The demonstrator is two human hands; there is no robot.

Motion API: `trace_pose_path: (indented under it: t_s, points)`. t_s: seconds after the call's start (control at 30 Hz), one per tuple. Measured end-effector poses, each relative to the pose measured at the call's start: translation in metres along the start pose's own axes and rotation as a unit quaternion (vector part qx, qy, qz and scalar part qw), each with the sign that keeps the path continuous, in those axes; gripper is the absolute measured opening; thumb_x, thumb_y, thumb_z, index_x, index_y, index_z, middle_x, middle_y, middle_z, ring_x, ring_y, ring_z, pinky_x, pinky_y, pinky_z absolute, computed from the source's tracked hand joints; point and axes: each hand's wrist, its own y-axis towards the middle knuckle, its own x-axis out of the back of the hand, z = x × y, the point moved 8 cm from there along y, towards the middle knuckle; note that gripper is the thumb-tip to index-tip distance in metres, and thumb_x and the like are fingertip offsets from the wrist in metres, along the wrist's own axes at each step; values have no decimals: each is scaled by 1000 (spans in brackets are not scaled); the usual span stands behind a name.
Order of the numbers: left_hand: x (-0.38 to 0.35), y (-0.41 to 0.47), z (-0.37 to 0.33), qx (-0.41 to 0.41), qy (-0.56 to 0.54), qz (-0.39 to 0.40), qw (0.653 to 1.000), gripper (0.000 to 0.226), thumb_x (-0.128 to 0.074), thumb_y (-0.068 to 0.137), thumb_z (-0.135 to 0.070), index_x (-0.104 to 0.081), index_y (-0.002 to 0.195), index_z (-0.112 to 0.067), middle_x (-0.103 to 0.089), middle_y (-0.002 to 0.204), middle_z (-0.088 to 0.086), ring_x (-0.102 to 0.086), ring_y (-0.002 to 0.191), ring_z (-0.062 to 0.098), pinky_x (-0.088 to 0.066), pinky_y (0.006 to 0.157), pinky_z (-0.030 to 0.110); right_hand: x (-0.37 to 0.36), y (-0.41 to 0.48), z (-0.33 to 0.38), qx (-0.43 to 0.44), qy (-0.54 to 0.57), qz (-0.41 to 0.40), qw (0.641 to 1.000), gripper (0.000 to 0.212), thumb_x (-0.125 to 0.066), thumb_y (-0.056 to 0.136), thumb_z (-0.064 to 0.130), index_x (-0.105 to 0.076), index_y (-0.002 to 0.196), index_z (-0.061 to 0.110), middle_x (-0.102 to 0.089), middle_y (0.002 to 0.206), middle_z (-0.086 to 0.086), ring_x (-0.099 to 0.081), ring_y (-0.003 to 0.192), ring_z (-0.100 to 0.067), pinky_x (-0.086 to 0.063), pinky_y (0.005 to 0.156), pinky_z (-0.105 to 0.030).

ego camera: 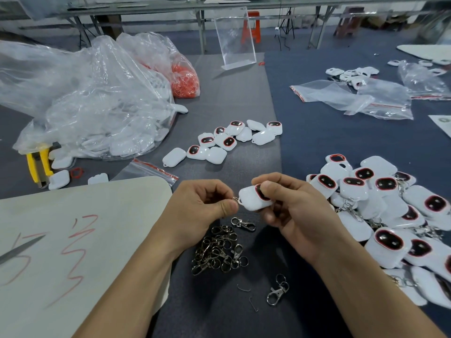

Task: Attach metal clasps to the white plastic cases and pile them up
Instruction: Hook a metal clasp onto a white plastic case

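While R hand [292, 211] grips white case [250, 200] & L hand [200, 203] pinches clasp [235, 199], loose clasps [217, 250] lie below, case pile [390, 215] right.

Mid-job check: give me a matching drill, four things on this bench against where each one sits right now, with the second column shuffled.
Things
1. heap of loose metal clasps
2. white case being fitted
3. pile of clasped cases
4. bag of red rings

Places
A. far left part of the table, next to the big clear bag
B. on the table, nearer the person than both hands
C. gripped in the right hand
D. on the table, right of the right hand

Pairs: 1-B; 2-C; 3-D; 4-A
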Motion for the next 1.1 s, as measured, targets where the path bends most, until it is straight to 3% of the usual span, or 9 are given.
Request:
trace_pose_path:
  t_s: [0.17, 0.27, 0.47, 0.57, 0.63, 0.8, 0.9, 1.0, 1.1]
  points:
    - [5, -5, -3, 11, -38, -19, 999, 18, -89, 66, -19, -73, 73, -14, -69, 73, 6, -57, 66, 11, -47, 63, 18, -7, 3, -8, -22, 28, 10, 999, 28, -58, 97, 3, -78, 80, 13, -68, 73, -16, -48, 45, -16, -34, 42, -21]
    - [3, -9, -6, 27, -105, -40, 993, 15, -82, 63, -22, -74, 71, -13, -67, 67, 3, -58, 60, 9, -49, 61, 17, -9, 3, -4, -2, 19, 15, 1000, 28, -58, 96, 3, -77, 80, 16, -67, 70, -14, -47, 43, -16, -36, 41, -22]
    - [-8, -12, -5, 72, -176, -23, 981, 17, -78, 62, -24, -72, 75, -15, -68, 72, 5, -64, 67, 14, -48, 74, 27, -7, 2, 2, 32, -3, 12, 999, 24, -60, 94, 0, -75, 83, 15, -63, 69, -11, -45, 45, -18, -39, 42, -23]
    - [-12, -12, -9, 59, -157, -8, 986, 7, -72, 78, -13, -65, 79, -12, -66, 69, 7, -61, 63, 16, -49, 70, 28, -5, 3, 3, 41, -12, 3, 999, 24, -60, 94, 0, -75, 83, 14, -61, 67, -11, -46, 44, -19, -36, 43, -24]
    - [-11, -11, -10, 42, -120, -15, 992, 18, -66, 88, 0, -64, 77, -14, -63, 67, 9, -57, 59, 18, -48, 62, 22, -3, 3, 4, 46, -16, -6, 999, 23, -59, 93, -1, -74, 83, 13, -62, 66, -12, -46, 43, -19, -34, 43, -25]
    - [-7, -9, -8, 34, -60, -19, 997, 27, -66, 87, 9, -64, 73, -14, -60, 62, 7, -48, 54, 16, -42, 55, 20, 0, 3, 2, 29, 1, -17, 999, 23, -59, 92, -2, -75, 82, 11, -64, 68, -14, -46, 40, -19, -35, 41, -25]
    - [-3, -9, -10, 12, 56, -35, 998, 28, -72, 84, 4, -64, 71, -20, -64, 59, -5, -48, 51, 6, -40, 54, 16, -1, 3, -3, 13, 14, -15, 1000, 20, -58, 93, -2, -73, 84, 8, -66, 66, -12, -46, 40, -18, -33, 40, -23]
    - [0, -10, -13, -21, 149, -65, 987, 24, -77, 82, -6, -65, 73, -24, -65, 59, -7, -47, 51, 4, -39, 53, 16, 1, 4, -5, 6, 14, -19, 1000, 18, -58, 94, -2, -72, 86, 7, -67, 67, -13, -46, 40, -18, -34, 40, -23]
    - [-4, -7, -7, 4, 35, -69, 997, 12, -77, 81, -15, -69, 76, -23, -66, 62, -2, -49, 54, 11, -42, 54, 20, 2, 4, -2, 9, 31, -22, 999, 17, -58, 96, 0, -72, 90, 8, -67, 69, -15, -49, 42, -18, -37, 41, -24]
